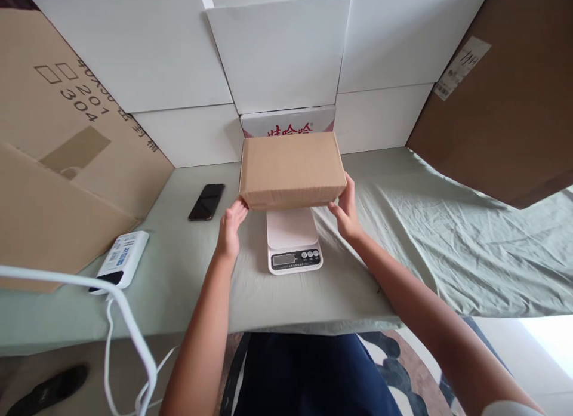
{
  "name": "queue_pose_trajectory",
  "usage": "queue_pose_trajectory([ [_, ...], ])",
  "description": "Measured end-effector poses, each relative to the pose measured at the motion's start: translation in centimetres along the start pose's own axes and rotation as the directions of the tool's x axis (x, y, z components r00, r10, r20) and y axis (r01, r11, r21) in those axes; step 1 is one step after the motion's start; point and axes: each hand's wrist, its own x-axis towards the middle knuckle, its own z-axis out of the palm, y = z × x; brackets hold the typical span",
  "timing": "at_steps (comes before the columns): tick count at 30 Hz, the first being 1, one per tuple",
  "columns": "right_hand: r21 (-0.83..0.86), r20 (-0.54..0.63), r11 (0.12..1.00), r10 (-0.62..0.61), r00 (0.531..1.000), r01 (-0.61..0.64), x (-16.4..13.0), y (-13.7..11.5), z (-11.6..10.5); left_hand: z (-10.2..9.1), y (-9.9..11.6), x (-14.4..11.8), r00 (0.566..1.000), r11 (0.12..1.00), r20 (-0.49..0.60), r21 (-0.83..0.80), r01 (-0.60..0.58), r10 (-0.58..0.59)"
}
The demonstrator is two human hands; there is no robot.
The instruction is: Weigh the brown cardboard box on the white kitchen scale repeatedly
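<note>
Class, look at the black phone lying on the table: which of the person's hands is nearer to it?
Left. The left hand holds the brown box just right of the phone; the right hand is beyond the box's far end.

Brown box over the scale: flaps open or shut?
Shut. The brown box shows an unbroken flat top, no flaps raised, held between left hand and right hand.

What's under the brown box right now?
Under the brown box is a white scale; its display and front platform show, the rear is covered. Whether the box rests on it cannot be told. The left hand and right hand grip its ends.
</note>
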Motion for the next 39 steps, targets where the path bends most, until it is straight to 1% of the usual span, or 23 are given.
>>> queue_pose_trajectory([
  [2,-0.018,0.027,1.000,0.019,0.999,-0.019,-2.8,-1.2,-0.7,-0.4,0.4,-3.8,1.000,1.000,-0.006,0.027,0.008,-0.008],
  [4,-0.027,0.042,0.998,0.054,0.998,-0.053,-4.9,-1.8,-0.9,-0.7,0.2,-6.6,0.999,0.999,-0.032,0.038,0.016,-0.015],
  [5,-0.029,0.049,0.997,0.068,0.996,-0.067,-5.6,-2.0,-0.8,-0.7,0.1,-7.5,0.999,0.999,-0.044,0.042,0.016,-0.014],
  [7,-0.027,0.068,0.996,0.088,0.994,-0.086,-6.2,-2.1,-0.6,-0.8,-0.3,-8.3,0.998,0.999,-0.069,0.048,0.012,-0.009],
  [12,-0.006,0.120,0.990,0.141,0.983,-0.141,-5.7,-2.1,-0.1,-1.2,-0.6,-8.0,0.992,0.997,-0.121,0.061,0.050,-0.042],
  [16,0.007,0.116,0.989,0.147,0.982,-0.149,-5.6,-2.1,-0.1,-1.3,-0.6,-8.4,0.989,0.996,-0.140,0.060,0.063,-0.054],
  [19,0.032,0.108,0.988,0.144,0.984,-0.148,-5.6,-2.0,-0.3,-1.2,-0.5,-8.5,0.989,0.995,-0.132,0.062,0.082,-0.074],
  [21,0.057,0.076,0.987,0.149,0.986,-0.153,-5.4,-1.8,-0.4,-1.2,-0.3,-8.3,0.991,0.995,-0.115,0.066,0.079,-0.071],
  [24,0.086,-0.016,0.984,0.159,0.987,-0.157,-5.1,-1.4,-0.8,-1.4,0.2,-8.0,0.996,0.999,-0.093,0.051,0.010,-0.006],
  [26,0.100,-0.048,0.984,0.156,0.987,-0.150,-4.9,-1.3,-0.9,-1.5,0.3,-7.9,0.995,0.999,-0.093,0.038,-0.019,0.022],
  [28,0.112,-0.034,0.983,0.151,0.988,-0.146,-4.9,-1.3,-0.9,-1.5,0.3,-7.9,0.995,0.999,-0.096,0.040,-0.002,0.006],
  [33,0.096,0.064,0.984,0.142,0.988,-0.148,-5.2,-2.1,-0.6,-1.4,-0.4,-8.2,0.992,0.995,-0.099,0.058,0.082,-0.076],
  [39,0.051,0.066,0.990,0.131,0.989,-0.134,-5.4,-2.4,-0.6,-1.4,-0.5,-8.3,0.989,0.994,-0.113,0.048,0.097,-0.091],
])
